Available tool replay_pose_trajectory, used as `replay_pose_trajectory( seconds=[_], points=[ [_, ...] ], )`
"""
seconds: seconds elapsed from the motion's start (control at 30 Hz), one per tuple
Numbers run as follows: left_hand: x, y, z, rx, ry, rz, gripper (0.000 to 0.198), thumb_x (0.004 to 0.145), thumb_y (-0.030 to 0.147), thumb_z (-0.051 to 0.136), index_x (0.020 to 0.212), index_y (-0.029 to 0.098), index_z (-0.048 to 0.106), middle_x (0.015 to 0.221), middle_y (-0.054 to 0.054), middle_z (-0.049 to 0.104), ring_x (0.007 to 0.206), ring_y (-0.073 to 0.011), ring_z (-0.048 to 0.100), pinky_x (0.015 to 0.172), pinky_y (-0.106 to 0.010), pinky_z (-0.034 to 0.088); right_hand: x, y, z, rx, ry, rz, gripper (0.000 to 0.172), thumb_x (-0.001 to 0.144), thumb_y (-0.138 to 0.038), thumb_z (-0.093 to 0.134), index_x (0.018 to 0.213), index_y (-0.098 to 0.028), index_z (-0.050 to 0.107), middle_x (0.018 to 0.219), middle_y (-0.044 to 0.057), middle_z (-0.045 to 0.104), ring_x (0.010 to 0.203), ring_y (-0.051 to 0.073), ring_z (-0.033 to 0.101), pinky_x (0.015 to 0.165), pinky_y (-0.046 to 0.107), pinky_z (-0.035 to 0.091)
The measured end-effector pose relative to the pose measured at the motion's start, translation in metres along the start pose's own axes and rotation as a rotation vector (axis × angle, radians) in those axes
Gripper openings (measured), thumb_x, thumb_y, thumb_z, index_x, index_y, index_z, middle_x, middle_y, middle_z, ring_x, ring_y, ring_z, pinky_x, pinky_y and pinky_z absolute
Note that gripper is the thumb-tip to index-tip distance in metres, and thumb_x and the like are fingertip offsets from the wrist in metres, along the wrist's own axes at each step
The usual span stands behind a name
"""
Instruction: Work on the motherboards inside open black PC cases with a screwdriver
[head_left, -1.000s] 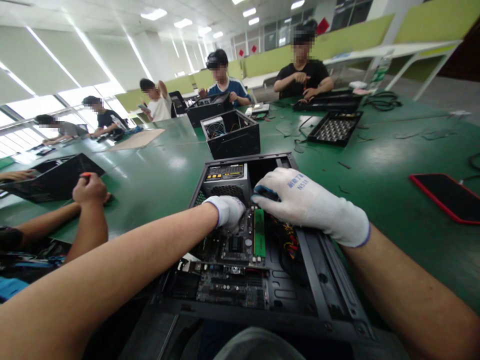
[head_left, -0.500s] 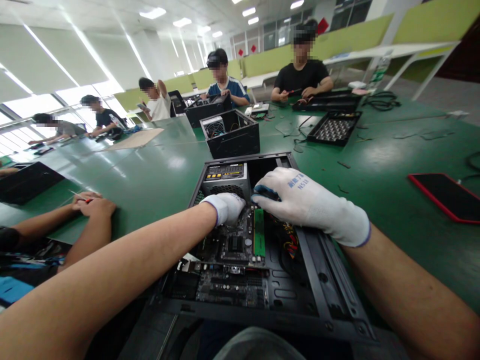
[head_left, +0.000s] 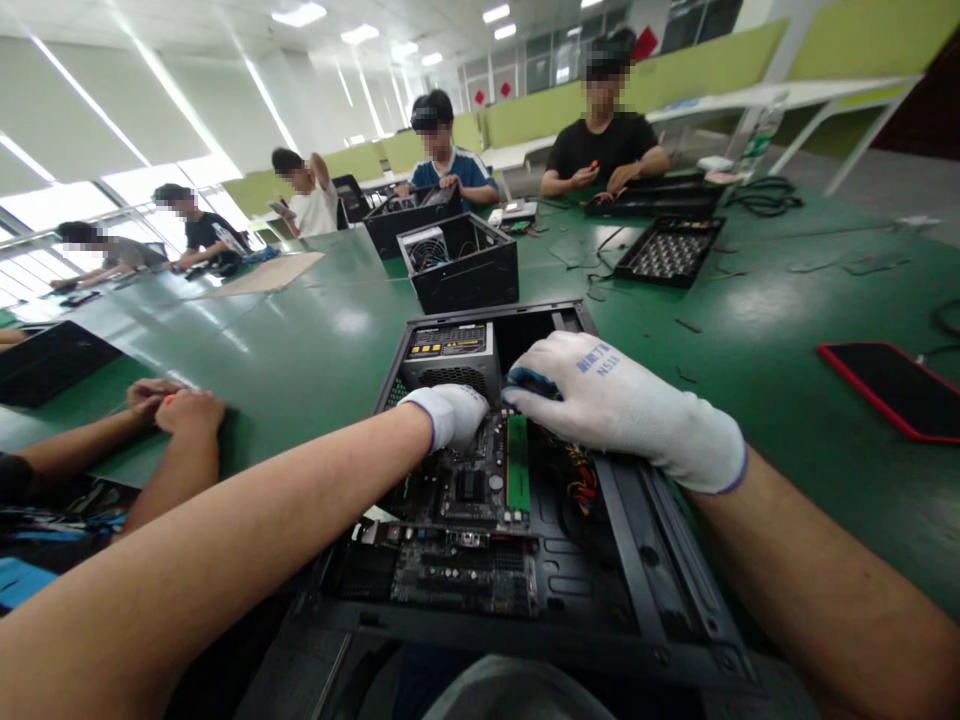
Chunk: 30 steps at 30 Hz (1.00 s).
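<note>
An opened black computer case (head_left: pixel 637 560) lies in front of me. Inside it sit a motherboard (head_left: pixel 450 500), a green memory stick (head_left: pixel 518 465) standing in its slot, and a power supply (head_left: pixel 450 345) at the far left. My left hand (head_left: pixel 459 415), in a white glove, reaches to the board's upper edge just below the power supply; its fingertips are hidden. Across from it, my right hand (head_left: pixel 577 390), also gloved, curls over the top end of the memory stick, fingers bent together. Whatever either hand grips is too small or covered to make out.
Beyond my case stands another open case (head_left: pixel 465 275). A black panel with a grid pattern (head_left: pixel 670 252) lies at the back right, and a red-edged phone (head_left: pixel 896 390) at the right. Co-workers sit around the green table (head_left: pixel 787 320); one person's hands (head_left: pixel 176 402) are close by on the left.
Both my hands keep nearly the same place at the board. My view has shifted slightly. The hands of the person on the left have moved a little.
</note>
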<state>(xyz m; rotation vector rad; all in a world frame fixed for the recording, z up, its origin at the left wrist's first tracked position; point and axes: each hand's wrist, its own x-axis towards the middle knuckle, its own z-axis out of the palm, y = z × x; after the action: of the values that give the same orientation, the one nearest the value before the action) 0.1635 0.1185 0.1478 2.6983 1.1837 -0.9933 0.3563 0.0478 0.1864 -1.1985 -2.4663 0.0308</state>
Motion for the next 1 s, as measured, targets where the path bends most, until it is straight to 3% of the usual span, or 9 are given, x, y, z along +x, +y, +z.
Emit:
replay_pose_trajectory(
  seconds=[0.7, 1.0],
  points=[
    [0.004, 0.005, 0.0007, 0.039, -0.042, 0.051, 0.045, 0.081, 0.027, 0.082, 0.123, 0.011, 0.074, 0.13, -0.019, 0.074, 0.119, -0.0331, 0.071, 0.106, -0.039, 0.055, -0.0008, 0.0016, 0.004, -0.024, 0.025, -0.01, 0.036, 0.102, -0.046, 0.059, 0.109, -0.015, 0.074, 0.105, 0.011, 0.074, 0.099, 0.026, 0.065, 0.088, 0.037, 0.045],
    [0.0076, 0.0076, -0.0006, 0.018, -0.071, 0.069, 0.061, 0.066, 0.034, 0.093, 0.119, 0.011, 0.077, 0.121, -0.018, 0.078, 0.113, -0.034, 0.074, 0.104, -0.037, 0.057, -0.0021, 0.0028, 0.0062, -0.002, 0.039, -0.002, 0.034, 0.103, -0.045, 0.057, 0.109, -0.017, 0.075, 0.105, 0.011, 0.074, 0.1, 0.027, 0.066, 0.092, 0.041, 0.049]
  ],
)
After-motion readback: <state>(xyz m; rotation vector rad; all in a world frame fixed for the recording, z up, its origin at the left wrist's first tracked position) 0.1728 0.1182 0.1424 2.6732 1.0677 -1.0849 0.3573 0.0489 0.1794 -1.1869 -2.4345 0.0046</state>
